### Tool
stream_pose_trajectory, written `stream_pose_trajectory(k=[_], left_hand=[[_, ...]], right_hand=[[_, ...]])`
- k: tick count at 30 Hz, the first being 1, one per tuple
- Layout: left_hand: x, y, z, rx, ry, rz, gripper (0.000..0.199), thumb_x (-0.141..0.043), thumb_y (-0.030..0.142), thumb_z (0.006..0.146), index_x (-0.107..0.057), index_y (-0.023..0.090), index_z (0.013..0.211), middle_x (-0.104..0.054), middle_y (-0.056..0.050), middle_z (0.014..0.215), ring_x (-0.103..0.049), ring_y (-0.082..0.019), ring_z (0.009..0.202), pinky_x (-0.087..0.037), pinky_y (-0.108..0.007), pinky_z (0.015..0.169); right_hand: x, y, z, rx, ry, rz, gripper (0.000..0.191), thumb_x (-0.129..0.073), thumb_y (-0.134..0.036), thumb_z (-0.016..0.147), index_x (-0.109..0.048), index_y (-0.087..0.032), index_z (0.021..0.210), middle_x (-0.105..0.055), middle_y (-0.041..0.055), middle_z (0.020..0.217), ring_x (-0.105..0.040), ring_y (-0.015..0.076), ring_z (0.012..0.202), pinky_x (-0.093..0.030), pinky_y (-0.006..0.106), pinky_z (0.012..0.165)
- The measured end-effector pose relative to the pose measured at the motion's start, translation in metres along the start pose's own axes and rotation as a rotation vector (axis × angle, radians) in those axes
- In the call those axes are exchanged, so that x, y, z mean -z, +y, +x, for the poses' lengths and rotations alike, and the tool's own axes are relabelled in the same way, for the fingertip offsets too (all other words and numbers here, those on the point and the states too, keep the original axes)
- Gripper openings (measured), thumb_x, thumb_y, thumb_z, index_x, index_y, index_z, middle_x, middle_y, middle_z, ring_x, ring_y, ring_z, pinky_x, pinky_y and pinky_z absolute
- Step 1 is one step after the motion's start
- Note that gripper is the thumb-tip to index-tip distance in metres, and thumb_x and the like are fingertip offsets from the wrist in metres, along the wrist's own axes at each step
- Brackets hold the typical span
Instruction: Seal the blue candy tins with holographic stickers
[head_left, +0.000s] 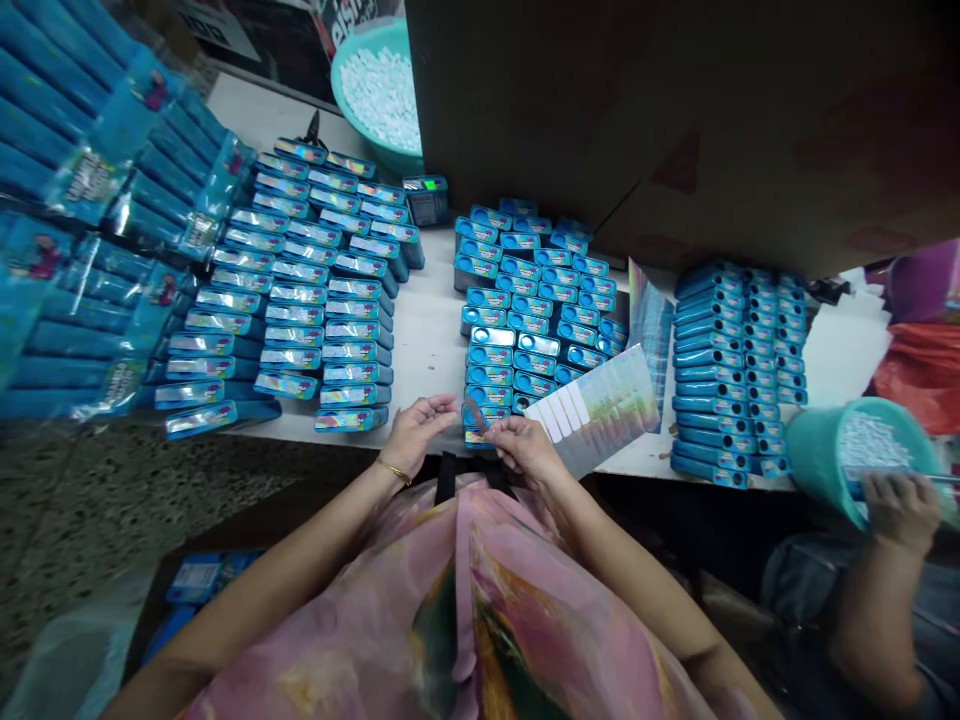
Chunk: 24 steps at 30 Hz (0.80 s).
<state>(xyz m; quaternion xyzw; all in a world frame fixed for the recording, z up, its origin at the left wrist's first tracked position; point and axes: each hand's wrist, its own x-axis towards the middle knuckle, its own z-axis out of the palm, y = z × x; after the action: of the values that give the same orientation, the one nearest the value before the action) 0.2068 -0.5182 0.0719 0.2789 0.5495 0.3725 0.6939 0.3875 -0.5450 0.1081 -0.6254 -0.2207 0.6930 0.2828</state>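
Observation:
My left hand [420, 432], with a gold bangle at its wrist, is at the table's front edge. Its fingers are stretched out and hold nothing visible. My right hand [523, 447] is closed, fingertips pinched at the front of the middle group of boxes. A shiny sticker sheet [619, 405] with several bare white strips slants out from this hand and seems held in it. Whether a small sticker is between the fingertips is unclear. The blue boxes [491, 375] in the middle stand in rows, round cut-outs on their upper ends. Left of them, blue boxes [352, 330] carry shiny strips on top.
Plastic-wrapped packs [90, 180] are stacked at far left. A turquoise tub [375, 90] of white pieces stands at the back, beside a large cardboard box [675, 120]. More blue boxes [712, 380] stand right. Another person's hand [900, 510] is over a turquoise bucket [825, 460].

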Motion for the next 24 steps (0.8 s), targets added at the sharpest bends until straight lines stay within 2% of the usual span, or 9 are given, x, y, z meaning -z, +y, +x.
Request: stream_pose_trajectory(k=[3, 6, 9, 11, 16, 20, 24], left_hand=[[0.000, -0.010, 0.007, 0.002, 0.099, 0.061, 0.031, -0.075, 0.033, 0.057, -0.067, 0.014, 0.081, -0.060, 0.001, 0.066, -0.052, -0.008, 0.062, -0.038, -0.020, 0.059], [-0.002, -0.012, 0.007, 0.054, 0.144, 0.007, 0.032, -0.074, 0.036, 0.058, -0.065, 0.014, 0.079, -0.060, 0.000, 0.068, -0.051, -0.008, 0.062, -0.035, -0.019, 0.055], [-0.005, -0.006, 0.003, 0.111, 0.058, -0.155, 0.036, -0.068, 0.041, 0.066, -0.063, 0.016, 0.092, -0.064, -0.006, 0.092, -0.057, -0.013, 0.079, -0.040, -0.021, 0.061], [-0.008, -0.002, 0.000, 0.130, 0.002, -0.201, 0.038, -0.064, 0.043, 0.070, -0.062, 0.016, 0.096, -0.063, -0.007, 0.098, -0.057, -0.015, 0.085, -0.041, -0.023, 0.064], [-0.013, -0.006, 0.002, 0.096, -0.003, -0.078, 0.036, -0.074, 0.031, 0.060, -0.065, 0.014, 0.090, -0.063, -0.003, 0.081, -0.057, -0.012, 0.074, -0.041, -0.022, 0.064], [-0.011, -0.018, 0.006, 0.028, 0.126, -0.047, 0.041, -0.077, 0.025, 0.053, -0.062, 0.014, 0.090, -0.062, 0.000, 0.071, -0.057, -0.010, 0.069, -0.042, -0.024, 0.071], [-0.013, -0.028, 0.008, 0.027, 0.269, -0.097, 0.051, -0.076, 0.025, 0.051, -0.057, 0.014, 0.097, -0.062, 0.002, 0.068, -0.058, -0.010, 0.067, -0.042, -0.025, 0.071]], right_hand=[[0.002, 0.006, 0.003, -0.014, 0.003, 0.004, 0.029, -0.070, -0.039, 0.059, -0.055, -0.016, 0.070, -0.048, -0.0087, 0.041, -0.029, 0.0022, 0.027, -0.015, 0.015, 0.029], [0.002, 0.008, 0.002, -0.035, -0.021, 0.025, 0.028, -0.069, -0.037, 0.059, -0.055, -0.016, 0.071, -0.048, -0.0088, 0.041, -0.030, 0.0023, 0.028, -0.015, 0.015, 0.029], [0.002, 0.007, -0.002, -0.047, -0.058, 0.041, 0.027, -0.070, -0.035, 0.059, -0.055, -0.016, 0.071, -0.048, -0.0088, 0.042, -0.030, 0.0020, 0.028, -0.015, 0.015, 0.029], [0.004, 0.006, -0.003, -0.051, -0.068, 0.036, 0.027, -0.070, -0.035, 0.060, -0.055, -0.016, 0.071, -0.048, -0.0088, 0.042, -0.030, 0.0018, 0.028, -0.015, 0.015, 0.029], [0.012, 0.008, 0.000, -0.055, -0.065, -0.006, 0.027, -0.069, -0.038, 0.060, -0.055, -0.017, 0.071, -0.048, -0.0085, 0.043, -0.030, 0.0020, 0.029, -0.014, 0.016, 0.030], [0.013, 0.018, 0.010, -0.025, 0.035, -0.053, 0.028, -0.067, -0.040, 0.060, -0.056, -0.017, 0.070, -0.047, -0.0083, 0.042, -0.030, 0.0032, 0.029, -0.016, 0.018, 0.031], [0.008, 0.029, 0.029, 0.121, 0.219, -0.198, 0.028, -0.061, -0.044, 0.065, -0.058, -0.016, 0.066, -0.048, -0.0062, 0.043, -0.035, 0.0055, 0.033, -0.025, 0.019, 0.036]])
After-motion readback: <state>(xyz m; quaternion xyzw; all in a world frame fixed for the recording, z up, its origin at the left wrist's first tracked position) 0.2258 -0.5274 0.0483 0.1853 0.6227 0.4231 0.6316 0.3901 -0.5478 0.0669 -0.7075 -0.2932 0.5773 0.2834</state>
